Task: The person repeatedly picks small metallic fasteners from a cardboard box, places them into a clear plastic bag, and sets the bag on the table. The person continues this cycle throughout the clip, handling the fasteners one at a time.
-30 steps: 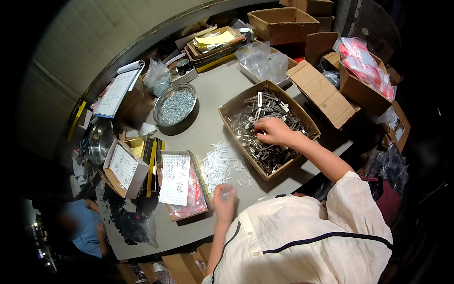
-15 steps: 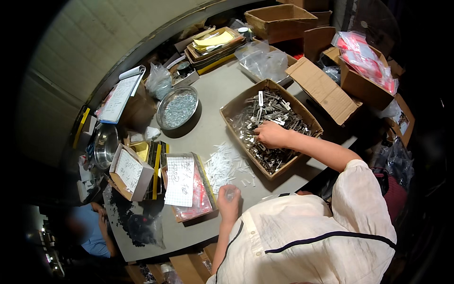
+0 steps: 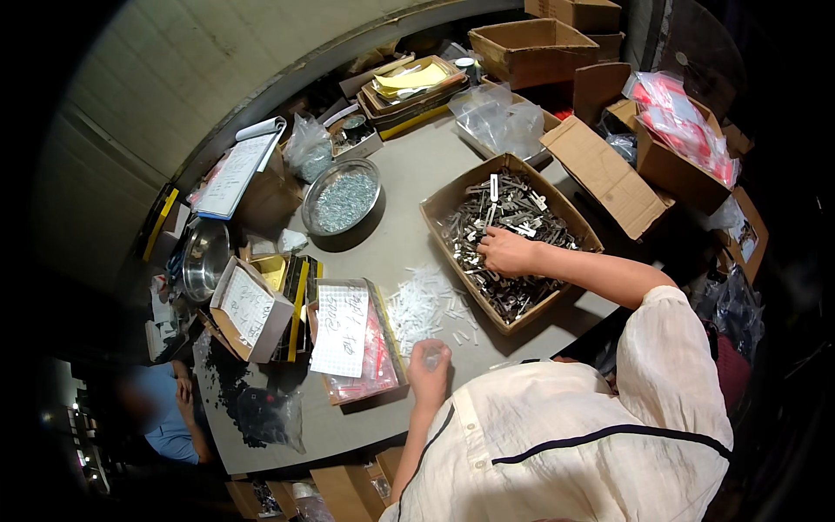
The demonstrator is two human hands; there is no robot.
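Observation:
My right hand (image 3: 511, 252) is down in a cardboard box (image 3: 440, 244) full of flat metal hair clips (image 3: 546, 228). Its fingers are bent among them, and whatever the fingertips pinch is too small to make out. Just beyond the fingers, a pale clip (image 3: 494, 188) stands out on top of the heap. Close to the table's front edge, my left hand (image 3: 429, 376) is curled around a small clear plastic bag. Beside that hand lies a loose pile of small white strips (image 3: 417, 303).
Left of the strips stands a box of red-and-clear packets (image 3: 370, 383) with a handwritten sheet on it. Behind are a metal bowl (image 3: 379, 209) of small silvery pieces, a clipboard (image 3: 233, 174) and cartons (image 3: 531, 52). At the lower left sits another person (image 3: 170, 426) in blue.
The whole view has shifted slightly to the right and down. My right hand stays among the clips with its fingers bent, and my left hand keeps its place near the strips.

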